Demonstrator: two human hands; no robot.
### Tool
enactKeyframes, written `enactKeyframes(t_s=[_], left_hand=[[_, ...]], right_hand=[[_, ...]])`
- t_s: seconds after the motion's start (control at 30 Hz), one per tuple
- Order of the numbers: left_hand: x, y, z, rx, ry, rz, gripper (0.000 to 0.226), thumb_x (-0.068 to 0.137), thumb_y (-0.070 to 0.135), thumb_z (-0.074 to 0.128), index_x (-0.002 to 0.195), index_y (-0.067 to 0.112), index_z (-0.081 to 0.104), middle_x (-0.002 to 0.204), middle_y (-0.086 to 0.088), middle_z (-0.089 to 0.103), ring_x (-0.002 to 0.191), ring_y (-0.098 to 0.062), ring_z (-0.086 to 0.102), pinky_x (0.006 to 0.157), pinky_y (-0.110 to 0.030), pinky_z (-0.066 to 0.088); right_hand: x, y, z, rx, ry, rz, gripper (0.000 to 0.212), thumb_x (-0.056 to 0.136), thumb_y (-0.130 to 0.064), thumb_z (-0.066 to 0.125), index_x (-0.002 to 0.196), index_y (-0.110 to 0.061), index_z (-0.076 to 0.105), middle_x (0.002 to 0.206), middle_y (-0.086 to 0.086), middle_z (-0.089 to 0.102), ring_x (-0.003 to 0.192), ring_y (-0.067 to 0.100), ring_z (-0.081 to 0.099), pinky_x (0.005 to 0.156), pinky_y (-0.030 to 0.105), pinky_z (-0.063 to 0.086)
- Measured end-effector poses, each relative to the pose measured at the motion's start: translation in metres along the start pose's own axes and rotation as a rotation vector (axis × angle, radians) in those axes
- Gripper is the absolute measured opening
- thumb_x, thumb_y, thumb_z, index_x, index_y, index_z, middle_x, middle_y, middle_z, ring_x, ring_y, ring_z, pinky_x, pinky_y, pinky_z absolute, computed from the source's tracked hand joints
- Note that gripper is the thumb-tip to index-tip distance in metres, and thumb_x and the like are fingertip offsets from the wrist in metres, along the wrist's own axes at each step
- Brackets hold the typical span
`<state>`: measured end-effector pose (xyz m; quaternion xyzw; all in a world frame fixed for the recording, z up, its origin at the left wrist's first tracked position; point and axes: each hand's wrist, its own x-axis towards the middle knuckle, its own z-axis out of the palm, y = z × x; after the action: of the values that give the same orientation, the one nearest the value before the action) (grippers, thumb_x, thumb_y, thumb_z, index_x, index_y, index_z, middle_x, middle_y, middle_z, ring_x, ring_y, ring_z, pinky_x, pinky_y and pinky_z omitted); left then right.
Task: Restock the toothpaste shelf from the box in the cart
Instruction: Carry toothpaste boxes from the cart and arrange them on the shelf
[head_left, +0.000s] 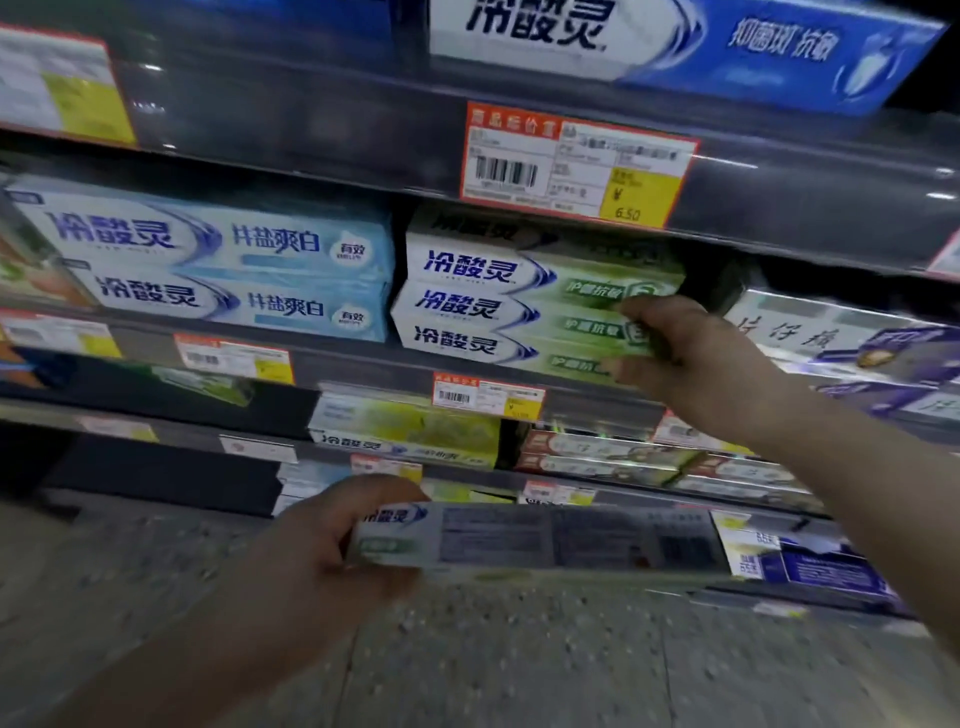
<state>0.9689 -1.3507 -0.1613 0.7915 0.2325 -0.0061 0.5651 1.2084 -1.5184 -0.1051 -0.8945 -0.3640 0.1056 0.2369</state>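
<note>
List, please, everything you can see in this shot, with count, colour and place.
top box: one, white and dark blue, top shelf
blue boxes: two, white and light blue, stacked, middle shelf, left
green stack: at least three boxes, white and green, middle shelf, centre
purple boxes: at least two, white and purple, middle shelf, right
lime box: at least one, blurred, lower shelf, centre
red boxes: about two, red and white, lower shelf, right
price tags: several, red and yellow, on shelf edges
shelves: several, dark grey
floor: grey, speckled, below
held box: one, white and green, low centre
left hand: grips held box's left end
right hand: grips green stack's right end
</note>
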Motion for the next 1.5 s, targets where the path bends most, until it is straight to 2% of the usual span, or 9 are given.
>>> enactKeyframes(t_s=[0.17, 0.3, 0.5, 0.6, 0.8, 0.93, 1.1, 1.17, 1.5], left_hand=[[0.004, -0.005, 0.003, -0.034, -0.015, -0.035, 0.062, 0.07, -0.005, 0.073, 0.085, 0.053, 0.06, 0.085, 0.023, 0.069, 0.066, -0.003, 0.066, 0.055, -0.018, 0.051], [0.006, -0.002, 0.003, -0.034, -0.035, -0.017, 0.061, 0.069, -0.005, 0.074, 0.085, 0.052, 0.061, 0.083, 0.018, 0.069, 0.064, -0.003, 0.065, 0.054, -0.017, 0.05], [0.005, -0.001, 0.001, -0.044, -0.036, -0.056, 0.049, 0.046, 0.034, 0.073, 0.088, 0.055, 0.06, 0.086, 0.019, 0.069, 0.071, -0.01, 0.068, 0.069, -0.039, 0.057], [0.007, -0.003, -0.003, -0.022, -0.014, -0.026, 0.05, 0.037, 0.048, 0.065, 0.086, 0.057, 0.061, 0.085, 0.022, 0.069, 0.069, -0.004, 0.067, 0.065, -0.034, 0.057], [0.014, -0.007, -0.011, -0.002, 0.06, -0.042, 0.046, 0.063, 0.015, 0.081, 0.081, 0.054, 0.064, 0.081, 0.02, 0.071, 0.069, -0.005, 0.067, 0.065, -0.036, 0.057], [0.022, 0.001, -0.02, 0.063, 0.07, -0.006, 0.051, 0.047, 0.051, 0.075, 0.097, 0.048, 0.063, 0.095, 0.013, 0.071, 0.08, -0.009, 0.068, 0.075, -0.046, 0.057], [0.054, 0.027, -0.034, 0.039, 0.187, 0.059, 0.048, 0.052, 0.044, 0.077, 0.096, 0.054, 0.06, 0.097, 0.021, 0.067, 0.083, 0.001, 0.065, 0.074, -0.032, 0.052], [0.069, 0.043, -0.037, 0.068, 0.215, 0.088, 0.05, 0.047, 0.054, 0.08, 0.089, 0.062, 0.056, 0.093, 0.025, 0.066, 0.083, 0.007, 0.062, 0.073, -0.029, 0.05], [0.097, 0.078, -0.028, 0.046, 0.224, 0.165, 0.043, 0.067, 0.018, 0.076, 0.092, 0.049, 0.058, 0.099, 0.016, 0.064, 0.087, -0.006, 0.061, 0.087, -0.033, 0.05]], right_hand=[[0.007, 0.002, 0.011, -0.067, 0.022, 0.019, 0.058, 0.083, -0.019, 0.064, 0.136, -0.017, 0.039, 0.137, 0.011, 0.04, 0.123, 0.024, 0.043, 0.092, 0.013, 0.025], [0.004, 0.004, 0.02, -0.069, 0.082, 0.036, 0.058, 0.081, -0.012, 0.064, 0.134, -0.017, 0.041, 0.137, 0.01, 0.04, 0.118, 0.024, 0.047, 0.084, 0.009, 0.024], [-0.011, 0.004, 0.021, -0.031, 0.134, 0.0, 0.05, 0.083, -0.009, 0.061, 0.13, -0.018, 0.047, 0.137, 0.008, 0.042, 0.112, 0.017, 0.049, 0.082, 0.0, 0.024], [-0.017, 0.003, 0.02, 0.019, 0.173, -0.009, 0.043, 0.083, -0.004, 0.06, 0.124, -0.015, 0.055, 0.137, 0.006, 0.044, 0.115, 0.019, 0.05, 0.093, 0.01, 0.033], [-0.018, 0.009, 0.022, 0.047, 0.135, 0.005, 0.043, 0.086, 0.001, 0.051, 0.125, -0.016, 0.054, 0.142, 0.001, 0.042, 0.127, 0.016, 0.044, 0.104, 0.018, 0.031], [-0.029, 0.01, 0.016, 0.197, 0.249, -0.011, 0.04, 0.086, 0.006, 0.048, 0.113, -0.019, 0.062, 0.124, -0.005, 0.052, 0.114, 0.001, 0.046, 0.099, 0.008, 0.032], [-0.067, 0.02, 0.007, 0.363, 0.421, 0.076, 0.032, 0.082, -0.02, 0.044, 0.093, -0.043, 0.063, 0.104, -0.001, 0.065, 0.096, 0.012, 0.063, 0.088, 0.029, 0.05], [-0.082, 0.024, 0.01, 0.379, 0.404, 0.127, 0.028, 0.08, -0.029, 0.046, 0.086, -0.051, 0.061, 0.101, -0.005, 0.067, 0.094, 0.012, 0.063, 0.082, 0.025, 0.052], [-0.112, 0.031, 0.038, 0.384, 0.335, 0.15, 0.041, 0.077, -0.019, 0.046, 0.082, -0.058, 0.058, 0.099, -0.023, 0.061, 0.091, 0.001, 0.061, 0.08, 0.018, 0.049]])
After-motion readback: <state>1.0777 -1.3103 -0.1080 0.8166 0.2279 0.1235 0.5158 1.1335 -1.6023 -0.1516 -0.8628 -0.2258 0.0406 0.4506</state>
